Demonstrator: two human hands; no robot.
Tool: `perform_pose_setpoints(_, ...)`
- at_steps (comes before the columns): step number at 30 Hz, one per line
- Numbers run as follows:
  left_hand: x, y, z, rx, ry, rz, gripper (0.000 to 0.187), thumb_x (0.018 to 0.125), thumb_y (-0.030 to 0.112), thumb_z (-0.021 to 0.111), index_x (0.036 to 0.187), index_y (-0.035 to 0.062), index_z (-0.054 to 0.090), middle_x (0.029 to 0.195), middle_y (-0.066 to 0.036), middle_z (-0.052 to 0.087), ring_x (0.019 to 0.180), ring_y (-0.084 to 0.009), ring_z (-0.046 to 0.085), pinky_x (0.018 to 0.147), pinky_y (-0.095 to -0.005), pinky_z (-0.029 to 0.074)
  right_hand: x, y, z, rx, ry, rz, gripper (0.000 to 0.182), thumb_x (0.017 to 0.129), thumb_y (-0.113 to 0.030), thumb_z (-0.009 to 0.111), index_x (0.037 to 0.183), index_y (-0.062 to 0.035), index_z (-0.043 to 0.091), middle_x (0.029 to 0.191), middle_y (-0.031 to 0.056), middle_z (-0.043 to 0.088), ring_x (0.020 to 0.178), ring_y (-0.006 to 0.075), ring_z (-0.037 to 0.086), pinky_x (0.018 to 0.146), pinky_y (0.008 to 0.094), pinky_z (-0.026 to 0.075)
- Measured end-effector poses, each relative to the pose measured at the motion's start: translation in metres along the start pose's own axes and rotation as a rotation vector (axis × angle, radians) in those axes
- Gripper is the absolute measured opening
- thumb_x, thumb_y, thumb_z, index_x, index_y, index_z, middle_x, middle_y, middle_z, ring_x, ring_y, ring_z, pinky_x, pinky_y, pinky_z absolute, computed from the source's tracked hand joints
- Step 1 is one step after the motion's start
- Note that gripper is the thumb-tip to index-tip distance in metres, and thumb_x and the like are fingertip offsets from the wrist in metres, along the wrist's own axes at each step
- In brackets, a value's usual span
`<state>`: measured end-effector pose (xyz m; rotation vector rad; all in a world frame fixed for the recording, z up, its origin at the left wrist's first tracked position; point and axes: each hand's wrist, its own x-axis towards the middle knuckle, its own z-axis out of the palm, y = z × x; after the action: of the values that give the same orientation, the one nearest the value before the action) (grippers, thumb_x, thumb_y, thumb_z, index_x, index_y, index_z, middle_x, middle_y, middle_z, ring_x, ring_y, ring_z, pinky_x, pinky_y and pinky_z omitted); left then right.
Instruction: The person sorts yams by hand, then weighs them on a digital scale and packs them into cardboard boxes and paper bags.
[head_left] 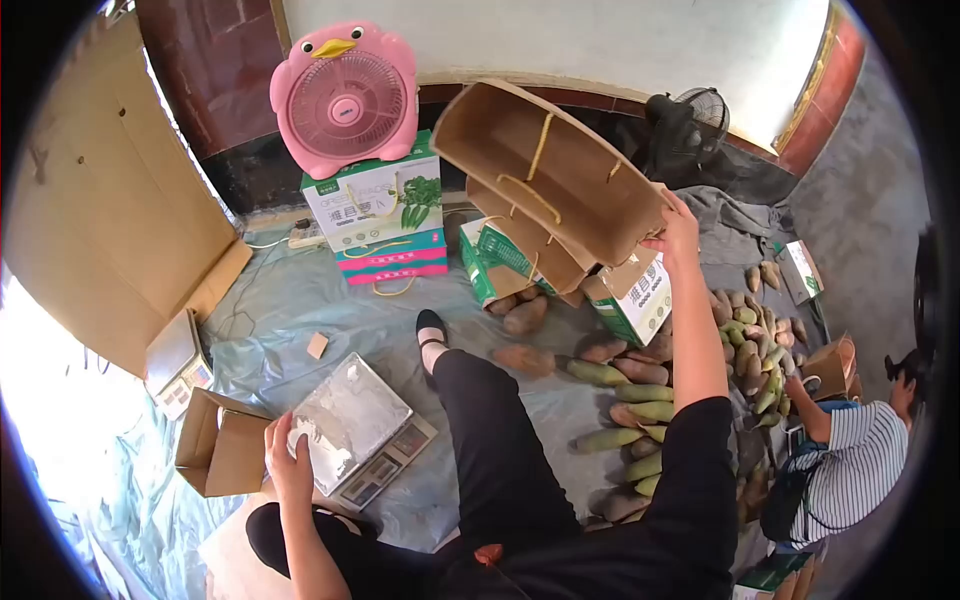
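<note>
Gripped by its edge in my right hand (677,232), an open brown cardboard box (590,165) with yellow cord handles is raised and tilted. Below it stand another open brown box (530,235) and a green and white box (640,300). My left hand (287,450), its fingers apart and empty, is at the left edge of a metal-topped scale (355,415). A small open brown carton (222,443) lies left of that hand. Many long green and reddish-brown root vegetables (640,390) lie on the plastic sheet to the right.
A pink fan (347,105) stands on stacked boxes (375,205) at the back. A black fan (690,130) is by the wall. Another person (855,460) in a striped shirt is at the right, reaching to the vegetable pile. A large cardboard sheet (110,190) and second scale (180,365) are left.
</note>
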<state>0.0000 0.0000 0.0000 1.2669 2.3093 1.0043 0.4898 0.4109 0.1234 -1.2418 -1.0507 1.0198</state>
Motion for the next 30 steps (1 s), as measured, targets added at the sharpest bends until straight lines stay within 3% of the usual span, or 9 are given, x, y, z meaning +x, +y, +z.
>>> perform_pose_setpoints(15,-0.036,0.051,-0.028,0.723,0.715,0.509,0.077,0.062,0.019,0.079,0.13,0.0114,0.043,0.139,-0.011,0.037,0.131,-0.0345,0.029,0.108,-0.0552,0.02,-0.158,-0.021,0.18,-0.351,-0.732,-0.121,0.031,0.088,-0.012,0.046,0.115,-0.0093,0.061,0.087,0.0066,0.063,0.073,0.0147,0.06,0.05,0.031,0.051)
perform_pose_setpoints(17,-0.039,0.066,-0.033,0.796,0.521,0.413,0.058,0.067,0.014,0.073,0.121,0.0123,0.053,0.13,-0.008,0.047,0.125,-0.0295,0.039,0.106,-0.0531,0.025,-0.186,-0.01,0.212,-0.295,-0.882,-0.011,0.029,0.087,-0.013,0.047,0.11,-0.0077,0.063,0.082,0.0085,0.063,0.071,0.015,0.061,0.049,0.0304,0.051)
perform_pose_setpoints(19,-0.036,0.055,-0.038,0.775,0.346,0.429,0.026,0.076,0.007,0.058,0.101,0.0118,0.064,0.089,-0.005,0.062,0.089,-0.0229,0.059,0.092,-0.043,0.042,-0.207,0.024,0.237,-0.374,-0.973,-0.084,0.03,0.086,-0.013,0.047,0.111,-0.0075,0.063,0.084,0.0112,0.064,0.072,0.0182,0.062,0.052,0.0316,0.051)
perform_pose_setpoints(23,-0.053,0.012,-0.033,0.717,0.046,0.14,0.022,0.076,0.01,0.059,0.097,0.0141,0.066,0.085,-0.005,0.062,0.085,-0.0237,0.06,0.079,-0.0376,0.047,-0.224,0.077,0.267,-0.532,-1.069,-0.278,0.032,0.085,-0.016,0.048,0.113,-0.0072,0.061,0.09,0.0188,0.065,0.079,0.0299,0.063,0.068,0.0355,0.051)
perform_pose_setpoints(24,-0.05,0.013,-0.034,0.722,-0.013,0.118,0.02,0.076,0.012,0.059,0.095,0.0146,0.066,0.087,-0.005,0.063,0.087,-0.0244,0.06,0.076,-0.037,0.047,-0.233,0.069,0.269,-0.541,-1.076,0.06,0.032,0.086,-0.018,0.048,0.114,-0.0076,0.06,0.086,0.0179,0.066,0.075,0.0308,0.064,0.069,0.0375,0.05)
perform_pose_setpoints(25,-0.052,0.009,-0.035,0.702,-0.05,0.073,0.02,0.077,0.015,0.06,0.096,0.0149,0.066,0.087,-0.006,0.062,0.087,-0.0258,0.06,0.077,-0.0378,0.047,-0.226,0.112,0.278,-0.451,-1.017,-0.26,0.032,0.086,-0.018,0.048,0.113,-0.0079,0.06,0.075,0.0143,0.065,0.059,0.0251,0.062,0.056,0.0373,0.05)
perform_pose_setpoints(27,-0.053,-0.008,-0.025,0.631,-0.128,-0.018,0.02,0.078,0.019,0.06,0.096,0.0135,0.066,0.089,-0.01,0.062,0.089,-0.0294,0.06,0.076,-0.041,0.047,-0.233,0.115,0.274,-0.412,-1.005,0.025,0.034,0.082,-0.022,0.055,0.111,-0.0071,0.062,0.085,0.0168,0.067,0.074,0.0268,0.065,0.067,0.0385,0.051)
perform_pose_setpoints(28,-0.053,-0.015,-0.02,0.616,-0.155,-0.034,0.021,0.077,0.019,0.061,0.096,0.0114,0.066,0.09,-0.011,0.062,0.089,-0.0309,0.06,0.075,-0.0419,0.047,-0.23,0.124,0.27,-0.367,-0.964,-0.189,0.034,0.08,-0.024,0.058,0.108,-0.0054,0.063,0.091,0.0178,0.067,0.085,0.0275,0.065,0.076,0.0374,0.05)
perform_pose_setpoints(30,-0.053,-0.029,-0.013,0.649,-0.178,0.029,0.023,0.073,0.014,0.064,0.095,0.0086,0.066,0.089,-0.013,0.063,0.086,-0.033,0.06,0.073,-0.0415,0.047,-0.227,0.133,0.259,-0.214,-0.915,-0.183,0.029,0.082,-0.018,0.058,0.107,-0.0021,0.062,0.093,0.0134,0.065,0.079,0.0199,0.064,0.068,0.0313,0.05)
